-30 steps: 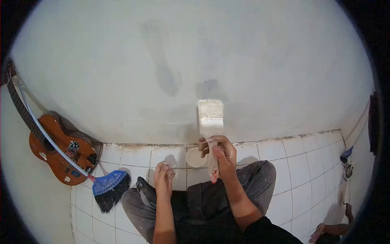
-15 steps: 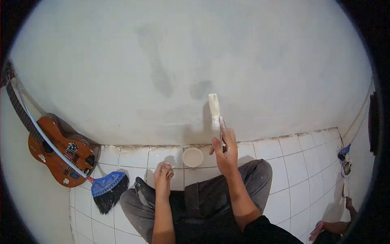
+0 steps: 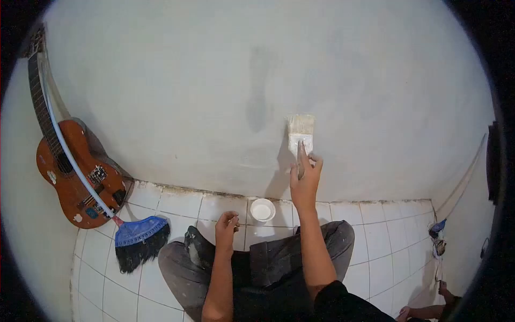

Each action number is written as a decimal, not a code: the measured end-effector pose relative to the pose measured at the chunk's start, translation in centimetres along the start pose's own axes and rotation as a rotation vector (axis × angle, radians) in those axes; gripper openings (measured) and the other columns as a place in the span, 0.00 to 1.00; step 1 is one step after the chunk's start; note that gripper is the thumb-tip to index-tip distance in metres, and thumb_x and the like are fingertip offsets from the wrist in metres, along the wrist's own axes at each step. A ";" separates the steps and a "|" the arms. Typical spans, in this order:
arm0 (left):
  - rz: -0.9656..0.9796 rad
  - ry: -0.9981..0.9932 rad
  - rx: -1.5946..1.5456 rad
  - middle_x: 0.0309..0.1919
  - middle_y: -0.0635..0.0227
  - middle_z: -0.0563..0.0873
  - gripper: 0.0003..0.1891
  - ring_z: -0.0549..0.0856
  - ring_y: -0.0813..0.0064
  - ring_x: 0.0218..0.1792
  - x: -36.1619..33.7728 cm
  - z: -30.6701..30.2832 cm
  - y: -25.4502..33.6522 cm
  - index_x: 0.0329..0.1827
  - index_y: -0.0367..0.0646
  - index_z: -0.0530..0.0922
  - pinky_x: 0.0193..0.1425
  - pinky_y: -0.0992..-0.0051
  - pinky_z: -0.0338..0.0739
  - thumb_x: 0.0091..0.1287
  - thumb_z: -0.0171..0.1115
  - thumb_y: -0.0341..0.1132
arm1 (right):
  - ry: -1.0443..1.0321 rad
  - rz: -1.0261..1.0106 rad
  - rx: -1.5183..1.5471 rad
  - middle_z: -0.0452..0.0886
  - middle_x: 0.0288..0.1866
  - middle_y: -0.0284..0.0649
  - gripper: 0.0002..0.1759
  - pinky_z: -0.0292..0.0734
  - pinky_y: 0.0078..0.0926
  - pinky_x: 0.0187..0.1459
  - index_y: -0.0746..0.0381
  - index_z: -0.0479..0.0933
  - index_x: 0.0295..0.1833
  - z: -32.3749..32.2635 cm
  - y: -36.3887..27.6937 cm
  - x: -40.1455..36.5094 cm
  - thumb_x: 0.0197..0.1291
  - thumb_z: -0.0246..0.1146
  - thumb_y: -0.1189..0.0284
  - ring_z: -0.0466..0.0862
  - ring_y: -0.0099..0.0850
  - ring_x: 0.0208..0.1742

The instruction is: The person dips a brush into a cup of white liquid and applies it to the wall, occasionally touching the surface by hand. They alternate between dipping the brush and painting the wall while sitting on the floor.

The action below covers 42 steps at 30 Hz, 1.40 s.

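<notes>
My right hand [image 3: 306,180] grips a wide flat paintbrush [image 3: 301,131], its index finger laid along the ferrule. The pale bristles point up and lie against the white wall [image 3: 365,107]. Left of the brush is a long grey damp-looking patch [image 3: 257,102]. My left hand [image 3: 227,228] hovers over my lap, fingers curled together; whether anything small is between them is hidden. A small white bowl [image 3: 263,210] of whitish liquid stands on the tiled floor, between my hands and close to the wall.
On the left a guitar [image 3: 80,172] leans in the corner, with a blue broom [image 3: 140,232] in front of it. Another person's hand [image 3: 405,313] shows at the lower right. A blue object [image 3: 438,228] lies by the right wall.
The brush has turned from edge-on to flat side facing me and now meets the wall right of the grey patch. My view has shifted.
</notes>
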<state>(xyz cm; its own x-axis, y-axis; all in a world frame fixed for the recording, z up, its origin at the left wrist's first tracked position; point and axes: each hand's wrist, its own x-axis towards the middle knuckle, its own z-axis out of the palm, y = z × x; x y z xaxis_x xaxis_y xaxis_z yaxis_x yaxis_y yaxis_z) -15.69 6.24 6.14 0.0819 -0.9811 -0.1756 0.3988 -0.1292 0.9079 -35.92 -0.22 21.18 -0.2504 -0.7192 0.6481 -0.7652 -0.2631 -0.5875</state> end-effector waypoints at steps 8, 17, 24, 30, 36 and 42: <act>-0.005 -0.004 -0.042 0.35 0.77 0.79 0.06 0.77 0.83 0.34 0.4 -0.4 -0.2 0.46 0.47 0.79 0.39 0.80 0.71 0.67 0.61 0.31 | 0.046 -0.019 0.121 0.66 0.55 0.55 0.33 0.72 0.37 0.54 0.56 0.66 0.74 -0.1 -0.5 -2.8 0.61 0.60 0.79 0.74 0.44 0.49; -0.010 0.037 -0.041 0.34 0.76 0.78 0.06 0.77 0.83 0.34 0.2 -0.1 -0.1 0.46 0.45 0.79 0.40 0.79 0.72 0.68 0.61 0.32 | -0.012 -0.001 0.035 0.68 0.53 0.54 0.33 0.73 0.37 0.53 0.57 0.66 0.74 1.5 1.9 -2.5 0.62 0.59 0.81 0.76 0.46 0.49; 0.121 -0.104 -0.218 0.38 0.70 0.80 0.09 0.78 0.76 0.40 -2.8 2.2 2.8 0.47 0.40 0.78 0.43 0.73 0.73 0.68 0.61 0.34 | -0.185 0.038 0.129 0.70 0.47 0.49 0.31 0.72 0.31 0.52 0.59 0.69 0.72 4.3 7.5 -12.3 0.61 0.59 0.82 0.74 0.41 0.47; 0.371 -0.737 -0.700 0.40 0.58 0.84 0.12 0.82 0.71 0.39 -11.5 14.0 12.0 0.46 0.33 0.80 0.44 0.72 0.76 0.68 0.61 0.35 | -0.322 0.070 0.217 0.71 0.63 0.63 0.33 0.68 0.51 0.63 0.53 0.65 0.74 7.7 9.6 -12.3 0.62 0.62 0.75 0.73 0.58 0.61; 0.519 -0.917 -0.867 0.27 0.67 0.83 0.12 0.80 0.78 0.20 -13.9 20.3 10.4 0.38 0.38 0.79 0.22 0.79 0.71 0.70 0.58 0.39 | -0.165 0.020 0.239 0.73 0.51 0.50 0.32 0.74 0.40 0.55 0.53 0.67 0.73 7.3 9.0 -11.6 0.63 0.60 0.80 0.77 0.46 0.53; 0.425 -1.053 -0.920 0.27 0.67 0.85 0.13 0.83 0.78 0.21 -14.9 21.2 9.2 0.37 0.40 0.81 0.23 0.78 0.73 0.73 0.54 0.40 | -0.109 0.002 0.314 0.73 0.52 0.49 0.30 0.74 0.37 0.55 0.57 0.68 0.73 7.4 9.0 -11.3 0.64 0.58 0.80 0.77 0.42 0.53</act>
<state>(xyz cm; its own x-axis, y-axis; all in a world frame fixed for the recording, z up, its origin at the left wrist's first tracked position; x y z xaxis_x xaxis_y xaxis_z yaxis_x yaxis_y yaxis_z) -32.58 16.63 25.22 -0.1911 -0.6228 0.7587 0.9794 -0.0698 0.1894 -35.60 0.78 4.97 -0.1742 -0.7800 0.6010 -0.5403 -0.4346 -0.7206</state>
